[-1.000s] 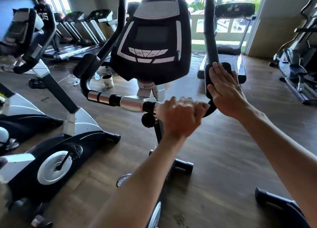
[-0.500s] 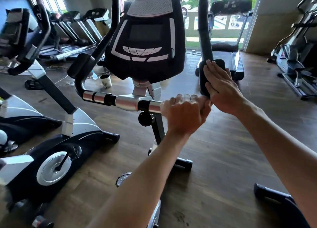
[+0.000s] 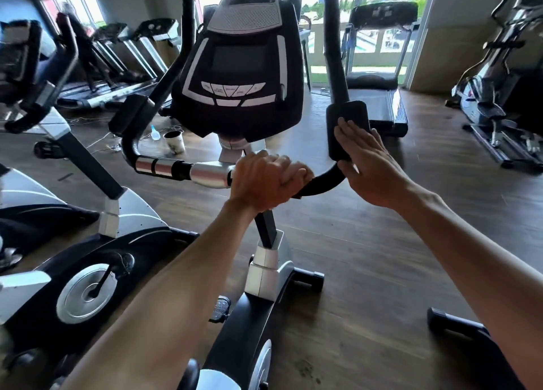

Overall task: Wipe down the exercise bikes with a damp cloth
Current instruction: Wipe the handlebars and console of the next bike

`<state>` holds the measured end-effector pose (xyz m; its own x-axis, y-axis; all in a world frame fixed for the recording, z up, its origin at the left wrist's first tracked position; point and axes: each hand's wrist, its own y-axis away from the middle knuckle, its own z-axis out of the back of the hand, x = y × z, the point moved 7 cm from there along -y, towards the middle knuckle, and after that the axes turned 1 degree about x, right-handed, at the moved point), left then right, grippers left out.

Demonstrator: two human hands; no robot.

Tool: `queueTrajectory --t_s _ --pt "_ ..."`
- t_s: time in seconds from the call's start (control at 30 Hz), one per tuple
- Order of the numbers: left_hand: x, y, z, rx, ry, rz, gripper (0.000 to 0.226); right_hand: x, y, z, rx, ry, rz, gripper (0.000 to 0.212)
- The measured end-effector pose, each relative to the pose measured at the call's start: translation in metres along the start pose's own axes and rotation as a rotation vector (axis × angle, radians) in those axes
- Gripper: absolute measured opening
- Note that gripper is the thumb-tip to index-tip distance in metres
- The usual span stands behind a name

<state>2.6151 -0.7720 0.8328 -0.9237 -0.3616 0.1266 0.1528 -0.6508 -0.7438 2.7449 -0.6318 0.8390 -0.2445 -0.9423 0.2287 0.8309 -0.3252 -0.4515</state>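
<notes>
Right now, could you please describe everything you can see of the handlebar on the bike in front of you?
The handlebar runs across below the console: a shiny metal centre with black bands, then black ends curving upward, each carrying a flat black pad. The left hand grips the bar right of centre, fingers curled round it. The right hand lies flat, fingers straight, against the right pad. No cloth is visible.

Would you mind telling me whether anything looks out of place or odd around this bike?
Yes: a dirty white cup and a small spray bottle stand on the wooden floor behind the handlebar, beside loose cables. Also, no cloth shows under the right hand or in the left hand.
</notes>
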Motion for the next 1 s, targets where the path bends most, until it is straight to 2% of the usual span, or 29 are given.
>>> queueTrajectory --t_s 0.1,0.23,0.33,0.4,0.43,0.53,0.67,0.77,0.83,0.9,1.0 --pt "-0.011 -0.002 0.019 -0.09 0.079 0.049 0.05 0.007 0.022 0.007 0.032 -0.119 -0.001 0.052" --pt "-0.053 -0.01 0.04 -0.192 0.154 -0.08 0.046 0.008 0.059 0.031 -0.086 -0.578 -0.186 0.028" --pt "-0.096 -0.02 0.046 -0.189 0.299 -0.213 0.045 0.007 0.087 0.032 -0.023 -1.005 -0.406 0.042" --pt "-0.126 -0.027 0.048 -0.188 0.402 -0.295 0.054 0.006 0.102 0.033 0.059 -1.174 -0.521 0.051" --pt "-0.14 -0.031 0.049 -0.186 0.437 -0.323 0.059 0.005 0.108 0.036 0.062 -1.229 -0.545 0.047" --pt "-0.176 -0.044 0.047 -0.17 0.546 -0.367 0.064 -0.011 0.125 0.054 -0.096 -1.355 -0.557 0.021" --pt "-0.218 -0.068 0.031 -0.102 0.754 -0.409 0.069 -0.051 0.15 0.087 -0.396 -1.229 -0.628 0.02" --pt "-0.24 -0.086 0.014 -0.146 0.809 -0.243 0.067 -0.084 0.168 0.118 -0.577 -1.086 -0.634 0.019" --pt "-0.253 -0.1 -0.002 -0.12 0.993 -0.055 0.073 -0.107 0.179 0.141 -0.661 -1.018 -0.625 0.02" --pt "-0.274 -0.118 -0.024 0.0 1.243 0.151 0.079 -0.128 0.185 0.162 -0.696 -0.947 -0.598 0.022" --pt "-0.313 -0.151 -0.053 0.218 1.494 0.343 0.064 -0.161 0.191 0.191 -0.745 -0.864 -0.585 0.023"
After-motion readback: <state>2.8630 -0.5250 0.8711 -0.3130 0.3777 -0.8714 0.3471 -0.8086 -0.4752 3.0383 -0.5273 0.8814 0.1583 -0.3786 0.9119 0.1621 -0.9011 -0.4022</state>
